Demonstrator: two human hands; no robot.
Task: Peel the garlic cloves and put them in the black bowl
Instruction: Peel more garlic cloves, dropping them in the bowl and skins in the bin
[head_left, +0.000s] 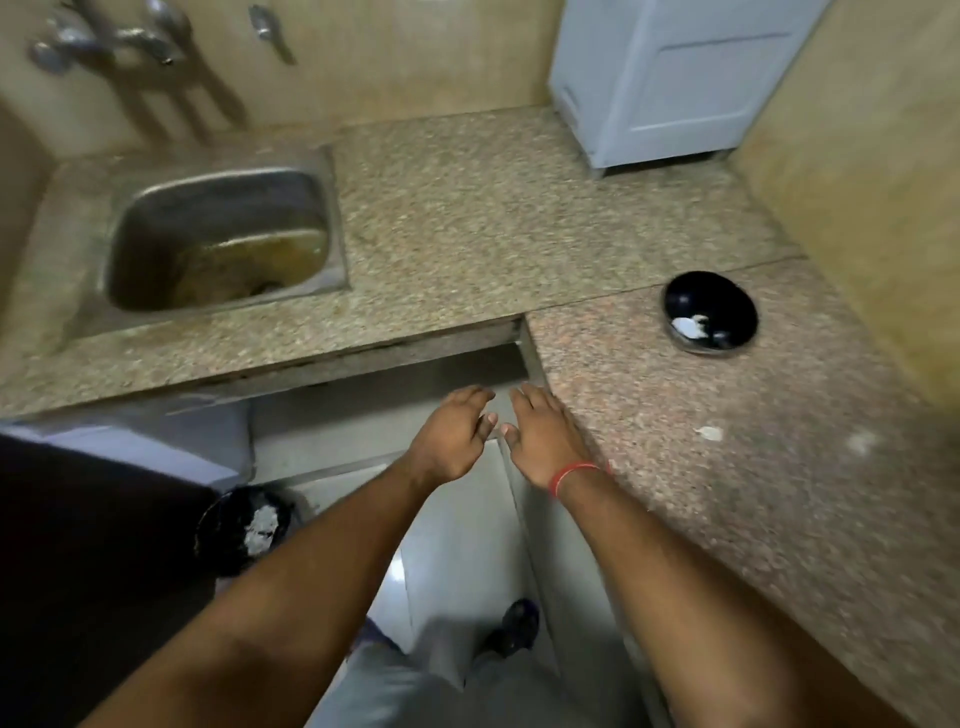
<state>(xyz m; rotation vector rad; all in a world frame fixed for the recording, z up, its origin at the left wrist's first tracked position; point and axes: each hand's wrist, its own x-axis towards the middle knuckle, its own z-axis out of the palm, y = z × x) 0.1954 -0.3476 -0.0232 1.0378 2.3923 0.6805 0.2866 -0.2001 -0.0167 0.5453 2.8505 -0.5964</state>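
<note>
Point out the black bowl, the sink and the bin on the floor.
black bowl (727, 304): head view, on its dark inner wall.
sink (156, 218): head view, on the left inner wall of the steel basin.
bin (223, 530): head view, on its dark left side, beside the white scraps inside.

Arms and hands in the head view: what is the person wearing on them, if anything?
Both forearms are bare, with no sleeves in view. The right wrist carries a thin red thread band just behind the right hand. The left hand and its wrist show no band, ring or watch. No gloves on either.
</note>
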